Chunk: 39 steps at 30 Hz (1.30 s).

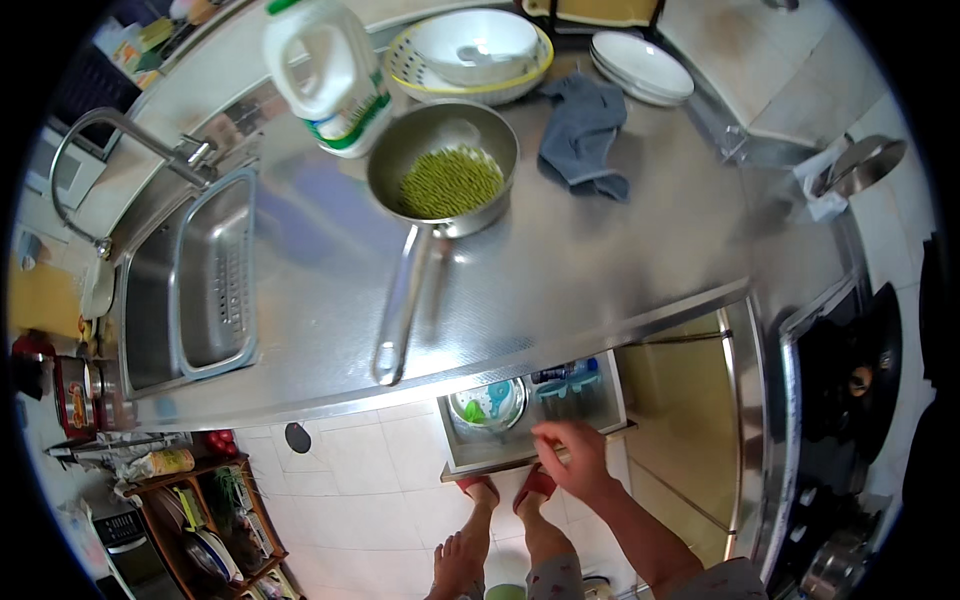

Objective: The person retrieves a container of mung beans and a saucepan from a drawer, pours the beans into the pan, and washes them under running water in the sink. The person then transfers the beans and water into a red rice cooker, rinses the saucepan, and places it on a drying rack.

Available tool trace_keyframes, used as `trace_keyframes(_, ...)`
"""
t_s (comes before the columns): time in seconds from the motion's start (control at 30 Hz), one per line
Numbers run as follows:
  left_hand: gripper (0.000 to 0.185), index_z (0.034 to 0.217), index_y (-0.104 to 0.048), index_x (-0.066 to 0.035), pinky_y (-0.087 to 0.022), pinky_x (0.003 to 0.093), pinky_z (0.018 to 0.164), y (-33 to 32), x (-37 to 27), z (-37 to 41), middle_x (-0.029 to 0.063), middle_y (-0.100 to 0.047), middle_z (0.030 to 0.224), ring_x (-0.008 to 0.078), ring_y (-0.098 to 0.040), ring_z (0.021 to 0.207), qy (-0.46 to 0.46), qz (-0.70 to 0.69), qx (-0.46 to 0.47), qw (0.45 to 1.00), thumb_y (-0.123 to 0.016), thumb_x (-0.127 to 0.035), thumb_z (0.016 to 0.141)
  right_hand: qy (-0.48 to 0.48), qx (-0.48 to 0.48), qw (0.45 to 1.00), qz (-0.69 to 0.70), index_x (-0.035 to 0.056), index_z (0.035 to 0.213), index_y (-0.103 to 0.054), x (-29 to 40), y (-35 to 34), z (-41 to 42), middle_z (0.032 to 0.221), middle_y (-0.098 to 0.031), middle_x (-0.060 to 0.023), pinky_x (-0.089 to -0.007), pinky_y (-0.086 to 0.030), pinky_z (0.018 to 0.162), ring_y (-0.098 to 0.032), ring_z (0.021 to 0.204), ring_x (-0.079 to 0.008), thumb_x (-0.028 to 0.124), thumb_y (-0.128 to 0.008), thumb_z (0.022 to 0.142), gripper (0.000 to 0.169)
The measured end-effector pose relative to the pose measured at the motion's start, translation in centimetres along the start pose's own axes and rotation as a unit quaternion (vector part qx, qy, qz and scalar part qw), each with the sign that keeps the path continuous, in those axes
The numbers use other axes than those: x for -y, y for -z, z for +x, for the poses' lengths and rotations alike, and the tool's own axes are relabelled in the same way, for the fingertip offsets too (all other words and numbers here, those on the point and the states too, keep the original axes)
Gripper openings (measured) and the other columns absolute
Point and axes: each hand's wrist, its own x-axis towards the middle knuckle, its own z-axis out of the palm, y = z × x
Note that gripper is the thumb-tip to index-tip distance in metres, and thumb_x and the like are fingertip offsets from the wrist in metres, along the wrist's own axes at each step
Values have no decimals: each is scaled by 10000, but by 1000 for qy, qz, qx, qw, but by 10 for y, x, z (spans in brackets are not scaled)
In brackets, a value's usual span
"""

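My right hand (571, 455) hovers over the front of a pulled-out drawer (480, 454), its fingers curled; whether it touches anything I cannot tell. Inside the drawer lie a round clear container (517, 405) with teal and green items, and teal plastic pieces (553, 389) beside a blue-capped bottle (591, 366). My left hand (456, 562) hangs low near my leg, with nothing seen in it. On the steel counter above, a metal pan (380, 157) holds chopped green beans (451, 182), its handle pointing towards me.
A white jug (334, 82), stacked bowls (420, 86), a grey cloth (581, 135) and white plates (645, 67) stand behind and beside the pan. The sink (217, 285) is at left, a black stove (832, 375) at right, a wooden shelf (279, 517) at lower left.
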Motion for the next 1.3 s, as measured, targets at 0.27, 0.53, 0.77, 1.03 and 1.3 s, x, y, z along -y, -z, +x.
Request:
trace_keyframes(0.27, 694, 1456, -406, -72, -268, 532, 1132, 94, -82, -16, 182, -424, 1487, 351, -392, 1379, -58, -144, -164, 974, -623, -195, 808, 271, -151, 951, -11, 27, 1093, -612, 187, 77, 208, 918, -688, -90, -354, -500, 726, -646, 797, -267, 46, -732, 781, 335)
trace_keyframes(0.53, 672, 1405, -448, -49, -240, 544, 1128, 237, -102, -11, 226, -377, 1512, 394, -359, 1395, -65, -241, -325, 912, -663, -112, 771, -13, -25, 999, 36, 17, 1160, -567, 225, -77, 391, 864, -737, -76, -325, -536, 696, -706, 739, -219, 266, -657, 892, 376)
trace_keyframes(0.77, 651, 1420, -415, 16, -246, 503, 1154, 299, -81, -45, 253, -346, 1524, 407, -330, 1416, -33, -261, -391, 882, -657, -107, 828, -110, 5, 991, 70, 68, 1084, -654, 251, -91, 409, 718, -727, -43, -311, -524, 652, -666, 584, -134, 295, -612, 932, 276)
trace_keyframes(1.03, 877, 1551, -163, -15, -180, 441, 1200, 426, -40, -54, 186, -255, 1594, 315, -242, 1477, -24, -412, -515, 751, -680, -153, 856, -1, 231, 962, 146, 132, 984, -704, 321, -59, 242, 665, -686, -47, -390, -511, 625, -701, 691, -209, 364, -620, 928, 253)
trace_keyframes(1.3, 661, 1334, -486, -24, -495, 379, 964, 414, -15, -67, 106, -595, 1242, 237, -599, 1138, -3, -686, -186, 704, -756, -156, 746, -111, 428, 816, 371, 37, 951, -670, 301, 12, 106, 679, -633, -128, -397, -465, 578, -605, 591, -276, 326, -657, 925, 291)
